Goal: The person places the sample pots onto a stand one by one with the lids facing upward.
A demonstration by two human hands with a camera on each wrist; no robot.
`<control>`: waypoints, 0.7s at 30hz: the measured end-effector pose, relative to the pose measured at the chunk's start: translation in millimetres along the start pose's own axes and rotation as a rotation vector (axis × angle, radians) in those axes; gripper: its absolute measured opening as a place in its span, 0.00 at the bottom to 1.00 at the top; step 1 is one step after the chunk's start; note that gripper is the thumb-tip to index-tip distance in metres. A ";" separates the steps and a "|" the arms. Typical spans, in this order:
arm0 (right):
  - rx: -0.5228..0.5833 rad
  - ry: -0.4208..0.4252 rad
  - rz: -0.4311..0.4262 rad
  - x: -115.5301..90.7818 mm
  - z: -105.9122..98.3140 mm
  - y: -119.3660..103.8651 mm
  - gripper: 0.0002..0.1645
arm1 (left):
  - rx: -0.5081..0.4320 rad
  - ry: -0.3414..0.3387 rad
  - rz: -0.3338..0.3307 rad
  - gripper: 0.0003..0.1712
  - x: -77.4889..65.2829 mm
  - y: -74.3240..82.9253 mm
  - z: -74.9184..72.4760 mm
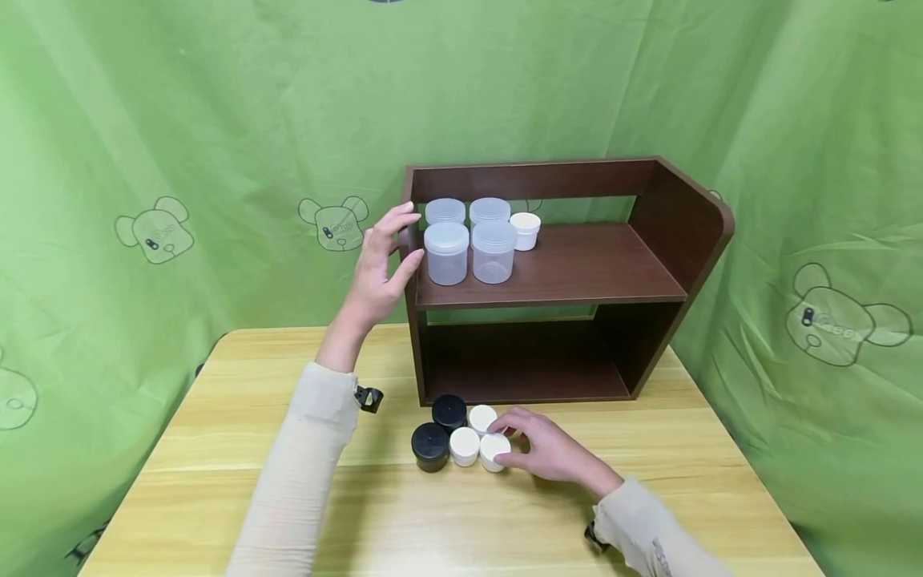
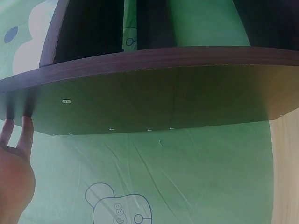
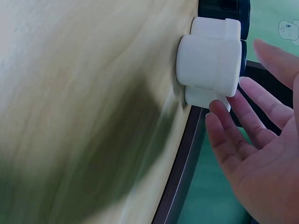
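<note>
My left hand is raised at the left side panel of a dark brown wooden shelf. In the left wrist view, fingertips of that hand touch the panel's outer face. Down on the table, my right hand is beside a small white lidded jar, thumb and fingers spread around its near side. The right wrist view shows the thumb apart from this jar. Two more white jars, one at the front and one behind, stand against it.
Two black lidded jars stand left of the white ones, before the shelf. On the upper shelf board are several translucent jars and one white jar. Green cloth hangs behind the wooden table.
</note>
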State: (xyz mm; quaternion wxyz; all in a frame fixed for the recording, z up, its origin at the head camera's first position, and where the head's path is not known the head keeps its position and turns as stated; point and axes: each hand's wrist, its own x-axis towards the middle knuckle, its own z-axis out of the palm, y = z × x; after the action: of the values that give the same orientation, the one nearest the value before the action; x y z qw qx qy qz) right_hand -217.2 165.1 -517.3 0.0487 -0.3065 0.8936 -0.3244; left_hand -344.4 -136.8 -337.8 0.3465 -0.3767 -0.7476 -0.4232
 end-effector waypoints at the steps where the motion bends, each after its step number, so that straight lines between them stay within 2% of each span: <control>1: 0.002 0.001 0.001 0.3 0.8 0.6 0.22 | 0.003 0.000 -0.001 0.29 0.1 -0.1 0.2; 9: 0.002 -0.024 0.005 2.4 6.3 4.5 0.26 | 0.023 -0.016 -0.012 0.28 0.1 -0.7 -0.7; 21: 0.031 -0.015 0.027 1.7 4.7 6.0 0.26 | 0.030 -0.017 -0.016 0.28 0.6 0.0 -0.5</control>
State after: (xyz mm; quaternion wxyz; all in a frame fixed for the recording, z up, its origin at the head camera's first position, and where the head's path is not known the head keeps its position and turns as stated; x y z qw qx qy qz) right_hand -220.3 165.2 -524.5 0.0648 -0.2960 0.8921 -0.3352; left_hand -344.6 -137.1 -337.1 0.3422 -0.3690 -0.7598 -0.4116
